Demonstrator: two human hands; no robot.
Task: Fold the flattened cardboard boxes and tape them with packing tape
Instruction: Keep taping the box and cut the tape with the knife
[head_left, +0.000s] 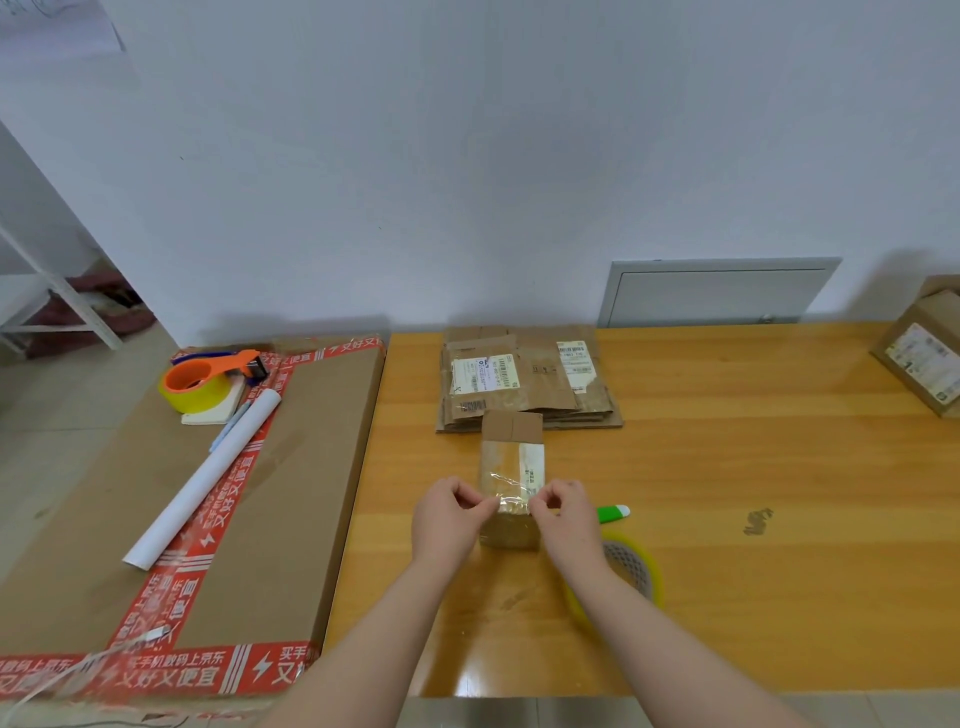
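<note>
Our left hand (449, 514) and right hand (563, 512) each pinch one end of a clear tape strip (511, 500) between thumb and curled fingers. We hold it stretched across the near end of the small cardboard box (511, 467). The box lies mid-counter (727, 467), just in front of the stack of flattened boxes (524, 379). We judge the strip to be the main risk: if we let it slacken, it may fold onto itself or wrinkle. If we lay it crooked, it may miss the seam and leave the end loose. Uneven pressing could also slide so light a box. Its long axis runs straight away from us, with the bare cardboard far end (511, 426) pointing toward the stack and the wall.
</note>
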